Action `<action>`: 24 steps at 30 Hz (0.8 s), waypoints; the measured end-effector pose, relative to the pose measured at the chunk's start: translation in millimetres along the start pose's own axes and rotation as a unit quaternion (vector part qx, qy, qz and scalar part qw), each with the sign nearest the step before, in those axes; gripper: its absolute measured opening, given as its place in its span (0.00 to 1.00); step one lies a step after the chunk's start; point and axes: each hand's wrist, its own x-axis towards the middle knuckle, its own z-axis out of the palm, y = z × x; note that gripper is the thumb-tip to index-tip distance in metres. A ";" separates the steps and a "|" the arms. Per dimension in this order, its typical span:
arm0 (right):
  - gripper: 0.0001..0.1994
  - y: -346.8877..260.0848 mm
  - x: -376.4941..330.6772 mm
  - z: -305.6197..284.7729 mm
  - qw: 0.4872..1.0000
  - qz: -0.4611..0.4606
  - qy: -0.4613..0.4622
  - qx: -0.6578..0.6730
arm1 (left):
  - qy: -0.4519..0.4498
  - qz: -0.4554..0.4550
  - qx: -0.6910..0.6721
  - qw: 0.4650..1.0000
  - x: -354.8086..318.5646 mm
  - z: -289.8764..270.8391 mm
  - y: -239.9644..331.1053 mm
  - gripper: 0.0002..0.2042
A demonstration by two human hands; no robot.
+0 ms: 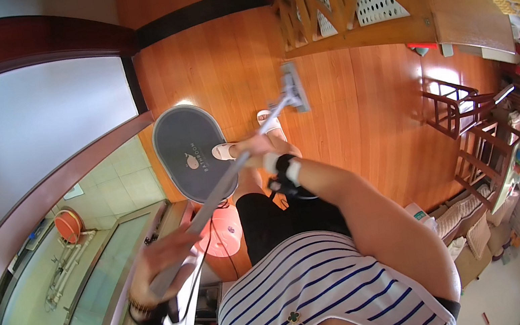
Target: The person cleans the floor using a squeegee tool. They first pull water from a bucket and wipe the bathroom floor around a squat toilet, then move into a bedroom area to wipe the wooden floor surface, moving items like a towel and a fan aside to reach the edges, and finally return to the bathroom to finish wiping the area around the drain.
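A long grey flat mop (215, 201) runs slantwise across the view, with its handle held in both my hands. My left hand (167, 257) is closed round the upper end, slightly smeared by motion. Further down the pole, my right hand (253, 148) is wrapped about it, just above my slippered feet. The narrow mop head (292, 88) lies on the wooden floor (340, 109) beyond my feet, close to the lattice-sided wooden cabinet (418, 1). Dark bands circle both my wrists.
A grey oval mat (167, 133) lies by my left foot, with a pink plastic bucket or stool (222, 231) behind it. On the left is a doorway to a tiled room with an orange basin (69, 225). Wooden chairs (452, 106) and a sofa (471, 251) stand at right.
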 end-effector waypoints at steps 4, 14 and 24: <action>0.11 -87.1 15.0 3.8 0.974 -0.180 -0.090 -0.103 | 0.105 -0.064 0.048 0.991 -61.9 21.1 27.0 0.04; 0.06 -58.8 27.7 11.1 0.878 -0.276 -0.268 -0.285 | 0.335 -0.103 -0.001 0.937 -93.9 189.4 -19.1 0.10; 0.10 -8.5 -156.3 112.6 0.815 -0.221 -0.352 -0.404 | 0.407 -0.113 -0.051 0.905 -212.7 401.3 -57.8 0.11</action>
